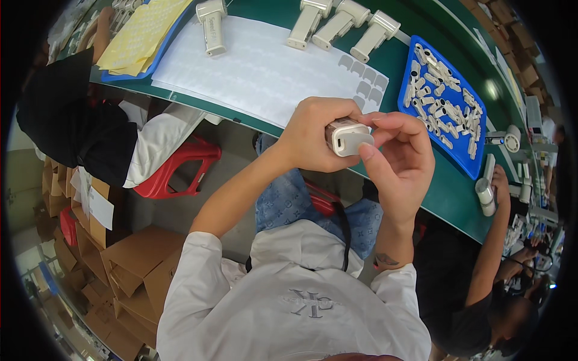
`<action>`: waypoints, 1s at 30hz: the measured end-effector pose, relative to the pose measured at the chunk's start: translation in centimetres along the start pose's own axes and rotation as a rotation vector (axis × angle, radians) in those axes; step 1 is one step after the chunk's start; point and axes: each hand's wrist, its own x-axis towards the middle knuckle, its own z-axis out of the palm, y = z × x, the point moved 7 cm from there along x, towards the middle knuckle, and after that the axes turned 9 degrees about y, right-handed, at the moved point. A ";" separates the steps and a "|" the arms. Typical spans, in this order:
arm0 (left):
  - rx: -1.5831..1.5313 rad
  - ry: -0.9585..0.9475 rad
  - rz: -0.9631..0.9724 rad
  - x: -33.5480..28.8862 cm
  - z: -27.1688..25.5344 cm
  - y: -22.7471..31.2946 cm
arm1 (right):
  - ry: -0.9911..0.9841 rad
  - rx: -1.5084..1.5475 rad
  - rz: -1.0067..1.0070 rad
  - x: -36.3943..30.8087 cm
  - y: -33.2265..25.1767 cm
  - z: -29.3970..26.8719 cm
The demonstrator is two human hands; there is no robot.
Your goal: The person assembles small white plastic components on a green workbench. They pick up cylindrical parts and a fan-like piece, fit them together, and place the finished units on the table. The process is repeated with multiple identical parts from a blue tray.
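My left hand [313, 135] is wrapped round a pale handheld fan [335, 144], whose handle end with a small dark slot faces up. A grey rounded sticker [356, 143] lies over part of that end. At its right edge my right hand [404, 156] has thumb and fingers closed, the thumb on the sticker and the fingers at the far side. The rest of the fan is hidden in my left hand. Beyond my hands, a white sticker sheet [241, 78] carries several similar grey stickers [365, 77] near its right end.
One fan [212, 29] stands on the sheet's far left, and three more [309, 24] stand at its far edge. A blue tray [404, 81] of small pale parts is at right. Yellow sheets [141, 36] lie far left. Co-workers sit on both sides; a red stool [180, 171] is at left.
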 end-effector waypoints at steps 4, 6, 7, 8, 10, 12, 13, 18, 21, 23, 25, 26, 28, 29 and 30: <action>-0.001 0.006 -0.002 -0.1 0.0 -0.1 | -0.011 -0.009 -0.006 0.0 0.0 0.1; 0.014 0.002 0.022 -0.1 0.0 -0.1 | -0.013 -0.019 -0.014 0.0 -0.1 0.1; 0.021 0.000 0.033 0.0 0.0 -0.1 | -0.013 -0.022 -0.016 0.0 -0.1 0.1; 0.016 -0.001 0.023 0.0 0.0 -0.1 | -0.012 -0.023 -0.015 0.0 -0.1 0.1; 0.006 -0.001 0.003 -0.1 0.0 -0.2 | -0.011 -0.027 -0.013 0.0 -0.1 0.1; 0.007 0.008 0.005 -0.1 0.0 -0.3 | -0.012 -0.034 -0.013 0.0 -0.2 0.1; 0.008 0.012 0.006 -0.1 0.0 -0.3 | -0.011 -0.028 -0.010 0.1 -0.2 0.1; 0.009 -0.008 0.022 0.0 0.1 0.0 | 0.022 0.033 0.030 0.1 0.0 -0.1; -0.003 -0.012 0.029 -0.1 0.1 0.0 | 0.015 0.026 0.023 0.0 0.0 0.0; -0.010 -0.012 0.022 -0.1 0.1 -0.1 | 0.014 0.006 0.023 0.0 -0.1 0.1; -0.012 -0.014 0.012 -0.1 0.0 -0.2 | 0.008 -0.001 0.019 0.0 -0.1 0.2; -0.008 -0.009 0.005 -0.1 0.1 -0.2 | 0.007 -0.003 0.015 0.0 -0.2 0.2; 0.001 0.001 -0.011 0.0 0.0 -0.3 | 0.006 -0.007 0.007 0.1 -0.2 0.2; 0.001 0.002 -0.011 0.0 0.0 -0.3 | 0.004 -0.007 0.005 0.1 -0.2 0.2; 0.002 0.004 -0.012 0.0 0.0 -0.3 | 0.003 -0.008 0.003 0.1 -0.2 0.2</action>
